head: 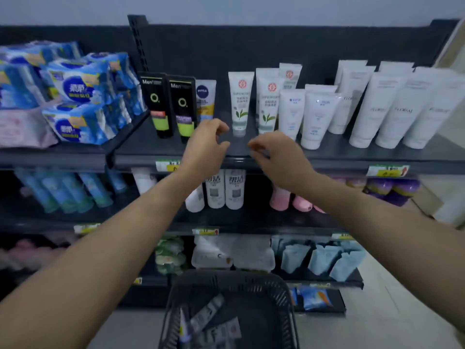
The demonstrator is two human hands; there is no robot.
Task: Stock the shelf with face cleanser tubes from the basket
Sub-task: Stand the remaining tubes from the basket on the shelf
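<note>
basket: basket (226,276) on the floor, nearest me; several face cleanser tubes (206,315) lie loose in it, so stocking isn't done.
hands: left hand (206,144) and right hand (276,157) both empty, fingers loosely curled, hovering over the front lip of the top shelf (337,154).
progress: judging by the rows, mid-task. Black tubes (157,102), leaf-print tubes (240,104) and white tubes (392,109) stand upright.
open room: bare strip along the shelf front, plus a gap left of the front leaf-print tube.
edges: divider (125,137) bounds the left, wipe packs (75,91) beyond it; back panel (251,46) closes the rear.
risk: upright tubes stand close together, so a nudge likely topples neighbours.
</note>
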